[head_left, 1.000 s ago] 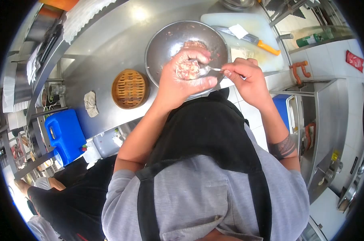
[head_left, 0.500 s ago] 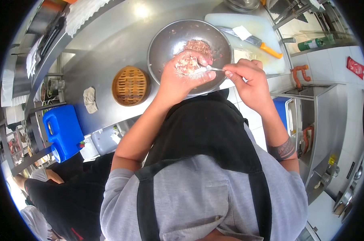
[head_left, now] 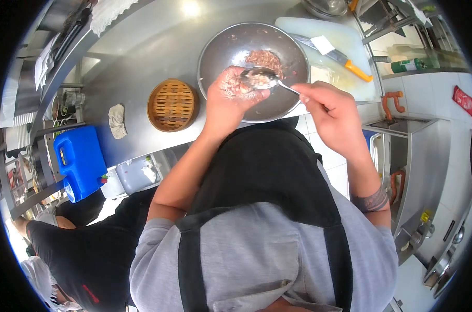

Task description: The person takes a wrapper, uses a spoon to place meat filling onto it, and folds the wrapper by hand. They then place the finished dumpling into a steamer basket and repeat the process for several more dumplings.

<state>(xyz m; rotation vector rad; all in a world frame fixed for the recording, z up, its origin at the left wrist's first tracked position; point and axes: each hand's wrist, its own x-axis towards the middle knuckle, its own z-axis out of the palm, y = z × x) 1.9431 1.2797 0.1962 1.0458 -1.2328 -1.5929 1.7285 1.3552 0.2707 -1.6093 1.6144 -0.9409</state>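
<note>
My right hand [head_left: 329, 112] grips the handle of a metal spoon [head_left: 289, 87], which reaches left over my other hand. Pale pink minced meat [head_left: 262, 79] sits in the spoon's bowl. My left hand [head_left: 224, 106] is cupped beneath, with minced meat in its palm and smears on its fingers; the spoon partly hides what lies there. Both hands are above the near side of a wide steel bowl [head_left: 220, 47], which holds a heap of minced meat [head_left: 266, 58] at its bottom.
Left of the bowl are a round bamboo steamer [head_left: 172, 105] and a crumpled cloth [head_left: 117, 121] on the steel counter [head_left: 137, 57]. A yellow-handled knife [head_left: 358, 70] rests on a white cutting board [head_left: 345, 36]. A blue jug [head_left: 82, 161] and a person in black [head_left: 85, 249] are at left.
The spoon has turned, so its bowl now shows with meat in it above my left palm. My right hand has shifted slightly down and right, and the view has shifted a little.
</note>
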